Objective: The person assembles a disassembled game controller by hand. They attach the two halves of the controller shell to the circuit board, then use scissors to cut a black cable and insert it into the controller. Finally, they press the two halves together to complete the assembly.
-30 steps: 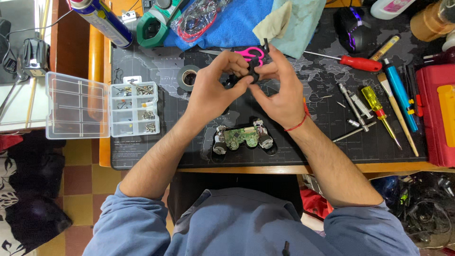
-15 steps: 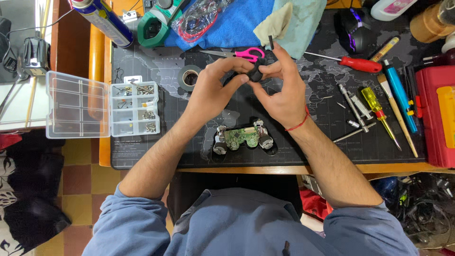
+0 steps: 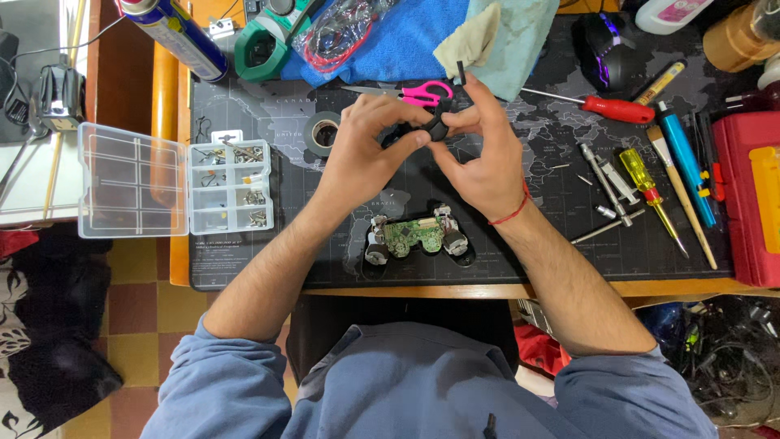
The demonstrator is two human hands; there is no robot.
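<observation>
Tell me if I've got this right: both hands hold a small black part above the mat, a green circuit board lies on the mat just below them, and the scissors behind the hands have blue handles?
Not quite: the head view shows the scissors have pink handles, not blue. The rest stands: the left hand and right hand hold a small black part above the mat, with the green circuit board lying just below.

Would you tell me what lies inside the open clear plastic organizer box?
The organizer box holds small screws and metal bits in several compartments; its lid lies open, empty. Exact kinds are too small to tell.

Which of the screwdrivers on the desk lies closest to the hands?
The red-handled screwdriver, lying just right of the right hand near the top. The yellow-handled screwdriver lies farther right, among the other tools.
</observation>
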